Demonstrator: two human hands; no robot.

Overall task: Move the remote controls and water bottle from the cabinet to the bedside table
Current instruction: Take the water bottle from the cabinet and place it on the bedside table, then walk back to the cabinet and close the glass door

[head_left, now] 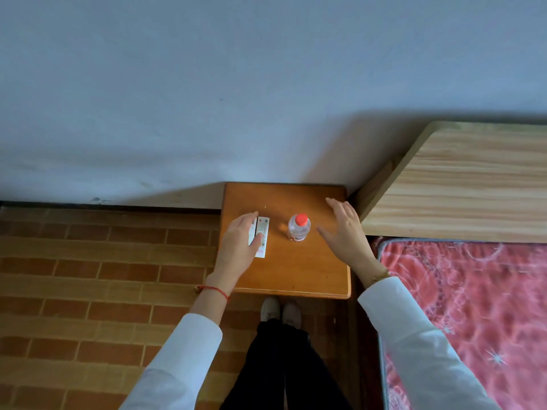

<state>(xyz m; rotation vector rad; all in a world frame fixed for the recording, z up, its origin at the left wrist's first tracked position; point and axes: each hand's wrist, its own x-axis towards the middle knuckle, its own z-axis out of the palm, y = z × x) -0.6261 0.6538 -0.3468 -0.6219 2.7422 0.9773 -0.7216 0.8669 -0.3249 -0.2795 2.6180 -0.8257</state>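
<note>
A small brown wooden bedside table [299, 270] stands against the wall below me. Two white remote controls lie side by side on its left part: one remote [262, 232] shows fully, the other remote [252, 232] is mostly hidden under my left hand [238, 247]. My left hand rests on them, fingers flat, the thumb touching the right remote. A clear water bottle with a red cap [299, 227] stands upright at the table's middle. My right hand [344, 229] hovers open just right of the bottle, not touching it.
A bed with a pink patterned mattress [473, 306] and a light wooden headboard [461, 179] sits right of the table. The brick-patterned floor [103, 276] lies to the left. A pale wall [236, 99] is behind. My feet [279, 310] stand at the table's front edge.
</note>
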